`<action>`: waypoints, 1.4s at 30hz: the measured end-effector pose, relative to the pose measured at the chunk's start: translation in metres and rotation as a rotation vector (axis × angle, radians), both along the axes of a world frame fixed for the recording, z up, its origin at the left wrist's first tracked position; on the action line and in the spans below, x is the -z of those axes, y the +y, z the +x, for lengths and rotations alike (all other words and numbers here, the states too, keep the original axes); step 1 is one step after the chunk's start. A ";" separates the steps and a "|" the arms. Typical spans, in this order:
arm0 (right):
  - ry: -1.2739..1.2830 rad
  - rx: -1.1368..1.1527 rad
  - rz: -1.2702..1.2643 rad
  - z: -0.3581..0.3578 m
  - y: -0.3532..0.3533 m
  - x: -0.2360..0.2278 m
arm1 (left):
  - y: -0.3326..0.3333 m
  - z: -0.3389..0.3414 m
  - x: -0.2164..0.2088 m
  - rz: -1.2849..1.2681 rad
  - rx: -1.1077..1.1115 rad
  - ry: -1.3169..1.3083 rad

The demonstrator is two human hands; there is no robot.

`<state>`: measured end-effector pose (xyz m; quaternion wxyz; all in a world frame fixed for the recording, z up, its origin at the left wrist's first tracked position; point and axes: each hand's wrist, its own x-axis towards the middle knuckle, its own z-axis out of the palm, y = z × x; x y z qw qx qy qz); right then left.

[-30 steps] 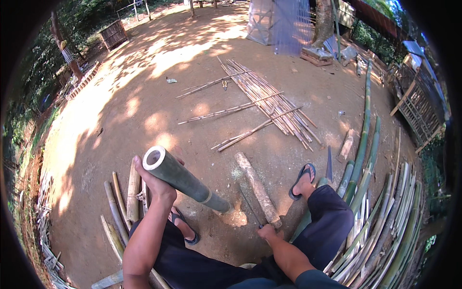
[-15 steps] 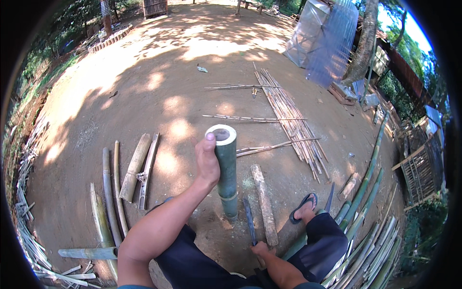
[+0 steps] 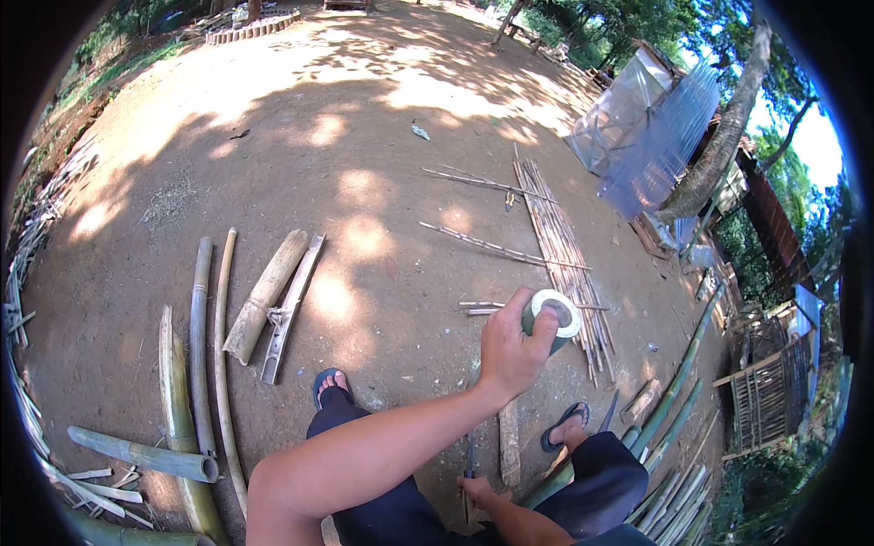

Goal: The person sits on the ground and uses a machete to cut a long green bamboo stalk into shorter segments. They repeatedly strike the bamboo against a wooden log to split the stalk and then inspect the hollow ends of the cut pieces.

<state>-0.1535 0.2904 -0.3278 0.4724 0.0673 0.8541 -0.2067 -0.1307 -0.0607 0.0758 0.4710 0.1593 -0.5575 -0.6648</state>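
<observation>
My left hand (image 3: 512, 355) grips the top of a thick green bamboo section (image 3: 552, 297), its thumb over the pale cut rim of the hollow end. The section is seen almost end-on, so most of its length is hidden behind my hand and forearm. Low between my legs, my right hand (image 3: 477, 491) is closed round the handle of a machete (image 3: 471, 453). Its dark blade points away from me, and my left forearm hides part of it. Just right of the blade, a wooden billet (image 3: 510, 446) lies on the ground.
Bamboo poles and split pieces (image 3: 266, 296) lie at the left, beside a short green bamboo tube (image 3: 146, 453). Thin sticks (image 3: 560, 250) are laid out ahead. Long green bamboo poles (image 3: 678, 396) and split strips (image 3: 678, 500) lie at the right, near a dark pointed blade (image 3: 610, 409).
My left hand has swung the bamboo section to the right and tipped its open end toward me. The view has turned slightly left, and my left foot now shows. My right hand keeps the machete low.
</observation>
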 end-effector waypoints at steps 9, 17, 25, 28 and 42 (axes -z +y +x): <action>0.015 -0.131 -0.007 0.000 -0.029 0.024 | 0.010 0.002 -0.019 0.070 0.087 -0.103; 0.000 -0.141 0.029 -0.003 -0.042 0.018 | 0.019 0.010 -0.032 -0.007 0.175 -0.113; -0.005 -0.143 0.055 -0.001 -0.046 0.009 | 0.029 0.016 -0.035 -0.045 0.179 -0.076; -0.005 -0.131 0.046 -0.002 -0.048 0.008 | 0.029 0.016 -0.034 -0.040 0.174 -0.033; -0.003 -0.130 -0.089 -0.005 -0.038 0.012 | 0.011 0.013 -0.031 -0.089 0.202 0.027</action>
